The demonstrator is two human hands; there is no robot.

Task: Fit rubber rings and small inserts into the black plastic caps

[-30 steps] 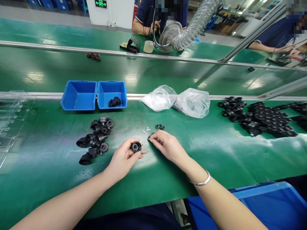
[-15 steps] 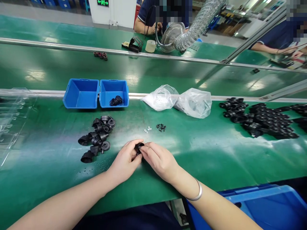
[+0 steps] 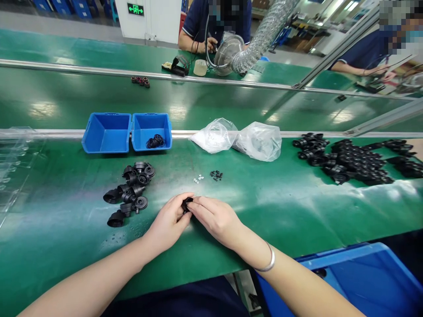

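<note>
My left hand [image 3: 171, 220] is wrapped round a small black plastic part [image 3: 186, 205] with a round opening. The fingertips of my right hand [image 3: 214, 219] are pinched together at that opening; whether they hold a smaller piece is hidden. Just beyond the hands lie a few tiny white pieces [image 3: 198, 178] and a cluster of tiny black pieces [image 3: 216, 175]. Left of my left hand, a group of black plastic fittings [image 3: 134, 190] rests on the green table [image 3: 76, 207].
Two blue bins [image 3: 107, 134] stand at the back, the right one holding black rings [image 3: 155, 141]. Beside them lie two clear plastic bags [image 3: 259, 141]. Many black parts [image 3: 357, 163] are heaped at the right. A blue crate [image 3: 366, 277] sits lower right. A co-worker [image 3: 194, 31] works opposite.
The whole view has shifted slightly, moving things a little left in the picture. Both hands keep their grip around the black part, with the right fingertips still at its opening.
</note>
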